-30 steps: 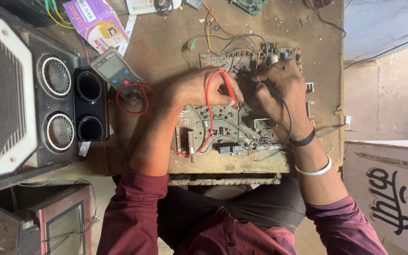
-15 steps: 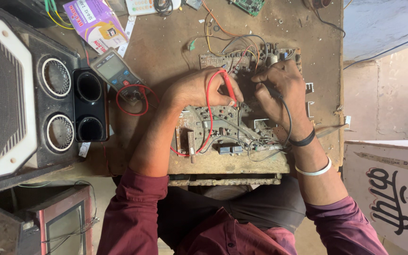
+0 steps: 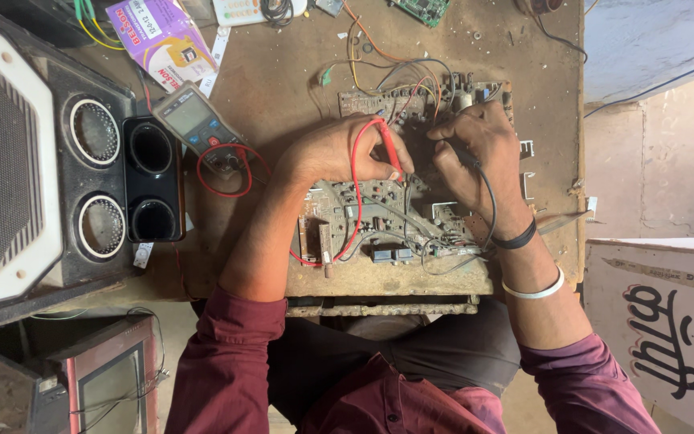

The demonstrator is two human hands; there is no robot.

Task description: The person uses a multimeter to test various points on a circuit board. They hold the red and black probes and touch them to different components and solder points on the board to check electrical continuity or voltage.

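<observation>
Seen from above, a person works at a cluttered brown surface (image 3: 283,72). The left hand (image 3: 339,153) has its grip clamped on a red probe (image 3: 389,149); the right hand (image 3: 475,153) pinches a black probe (image 3: 463,157). Both tips meet a bare circuit board (image 3: 387,217) lying mid-surface beneath the hands. A meter (image 3: 194,120) sits to the left, its red lead looping across. A slipping tip could likely bridge neighbouring solder points; a snagged lead might drag the meter.
</observation>
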